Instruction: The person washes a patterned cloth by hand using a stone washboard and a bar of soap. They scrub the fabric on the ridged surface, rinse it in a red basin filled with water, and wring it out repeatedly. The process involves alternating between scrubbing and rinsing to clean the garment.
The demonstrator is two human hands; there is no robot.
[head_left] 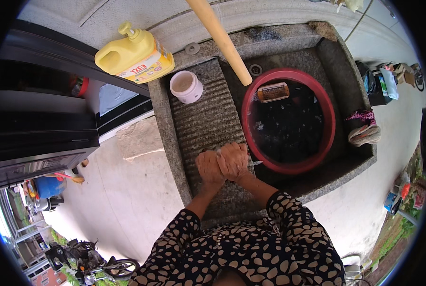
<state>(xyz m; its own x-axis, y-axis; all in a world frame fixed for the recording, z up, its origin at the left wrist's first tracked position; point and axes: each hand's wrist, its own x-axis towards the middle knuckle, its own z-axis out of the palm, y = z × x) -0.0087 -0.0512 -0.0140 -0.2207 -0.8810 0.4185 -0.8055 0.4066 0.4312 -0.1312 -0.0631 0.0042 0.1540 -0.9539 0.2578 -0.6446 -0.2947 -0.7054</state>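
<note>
My left hand and my right hand press side by side on the ridged stone washboard of a sink. Both have their fingers curled in, and whatever they grip is hidden beneath them. A small whitish scrap pokes out beside the right hand, toward the basin. Close on the right stands a red plastic basin of dark liquid, with some dark material in it that I cannot make out clearly. A brown oblong block lies inside near its far rim. Farther up the washboard sits a white round tub.
A yellow pump jug stands at the sink's far left corner. A pale pole or pipe slants down toward the basin. A stone rim borders the sink, with a knitted bundle on its right edge. Dark doors stand left.
</note>
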